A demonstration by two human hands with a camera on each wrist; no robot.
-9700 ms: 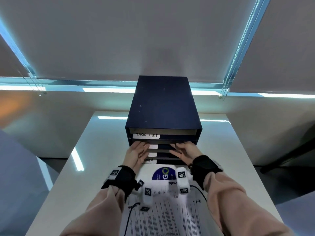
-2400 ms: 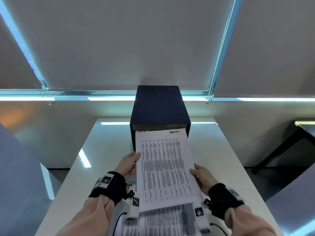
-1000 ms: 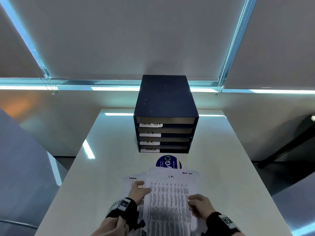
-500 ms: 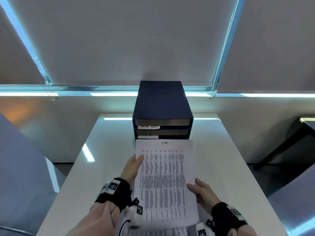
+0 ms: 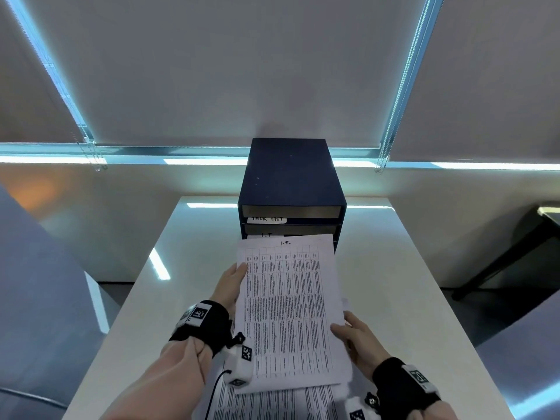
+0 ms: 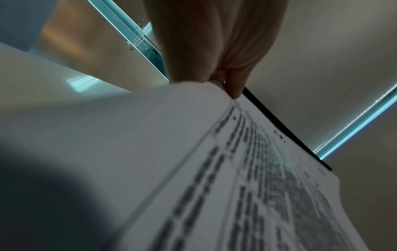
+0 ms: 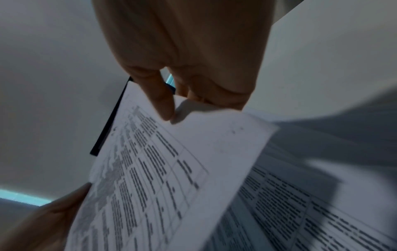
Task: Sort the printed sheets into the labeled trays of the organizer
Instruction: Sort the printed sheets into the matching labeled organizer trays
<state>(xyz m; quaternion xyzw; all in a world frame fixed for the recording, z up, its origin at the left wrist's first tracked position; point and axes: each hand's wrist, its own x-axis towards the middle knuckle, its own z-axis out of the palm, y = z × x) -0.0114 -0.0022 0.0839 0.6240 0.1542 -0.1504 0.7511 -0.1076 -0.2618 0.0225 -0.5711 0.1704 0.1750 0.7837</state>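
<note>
A printed sheet [image 5: 288, 307] with a table and a handwritten "I.T." heading is held above the white table [image 5: 394, 268], its far edge at the front of the dark blue organizer [image 5: 291, 177]. My left hand [image 5: 231, 283] pinches its left edge [image 6: 225, 88], thumb on top. My right hand [image 5: 354, 334] pinches its right edge [image 7: 171, 112] lower down. The organizer's top labels read "TASK LIST" [image 5: 266, 219] and "I.T." [image 5: 266, 234]; the sheet hides the lower trays. More printed sheets [image 5: 272, 401] lie under the held one.
The organizer stands at the table's far middle, against a wall below closed blinds [image 5: 242, 71]. Bare tabletop lies on both sides of it. A dark piece of furniture [image 5: 515, 253] stands to the right of the table.
A second ago both hands rested on the pile near the table's front edge. They have lifted the "I.T." sheet and carried it forward until its far edge reaches the organizer's front.
</note>
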